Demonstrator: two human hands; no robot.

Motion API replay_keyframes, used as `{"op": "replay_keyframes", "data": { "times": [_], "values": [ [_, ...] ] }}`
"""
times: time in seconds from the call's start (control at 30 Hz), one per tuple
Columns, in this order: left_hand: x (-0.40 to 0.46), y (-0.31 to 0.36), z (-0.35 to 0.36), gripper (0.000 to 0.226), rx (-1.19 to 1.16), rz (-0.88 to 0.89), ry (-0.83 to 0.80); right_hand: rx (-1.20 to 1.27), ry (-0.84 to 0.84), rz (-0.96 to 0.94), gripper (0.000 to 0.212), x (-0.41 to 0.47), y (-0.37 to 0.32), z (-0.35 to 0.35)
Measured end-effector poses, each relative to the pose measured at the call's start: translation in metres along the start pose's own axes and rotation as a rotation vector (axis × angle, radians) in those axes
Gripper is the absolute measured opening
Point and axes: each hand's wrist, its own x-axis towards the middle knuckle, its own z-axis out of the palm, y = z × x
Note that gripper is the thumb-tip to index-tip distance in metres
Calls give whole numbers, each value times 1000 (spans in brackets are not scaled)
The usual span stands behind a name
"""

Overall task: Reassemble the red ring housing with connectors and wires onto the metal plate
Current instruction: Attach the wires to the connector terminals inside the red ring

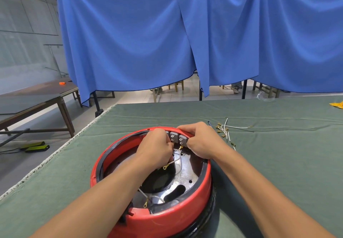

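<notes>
Red ring housing nearest, on green counter over metal plate: rigid, light, hold by rim | left hand grip pinches white wire | right hand grip clasps rim beside grey connectors, small, fragile tabs

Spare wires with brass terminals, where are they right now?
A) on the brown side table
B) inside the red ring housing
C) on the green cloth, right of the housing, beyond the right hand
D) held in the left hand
C: the loose bundle of spare wires with brass terminals lies on the green cloth, apart from the red ring housing and just past the right hand.
</notes>
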Motion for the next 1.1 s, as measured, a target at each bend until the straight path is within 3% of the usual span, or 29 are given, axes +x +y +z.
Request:
{"op": "replay_keyframes", "data": {
  "times": [0.37,0.73,0.87,1.0,1.1],
  "values": [
    [0,3,-3,26,43,21,15,-39,26,-5,37,0,0,1],
    [-14,-1,-19,21,90,-134,158,29,39,48,47,2,0,4],
    [-15,-7,-18,23,103,-142,65,-2,55,71,44,0,-3,5],
    [-15,-9,-16,25,-32,-113,-43,-111,79,116,36,-7,-7,-2],
    [-18,-8,-16,22,-142,-120,-102,-153,-20,151,24,-11,-11,-17]
  ]
}}
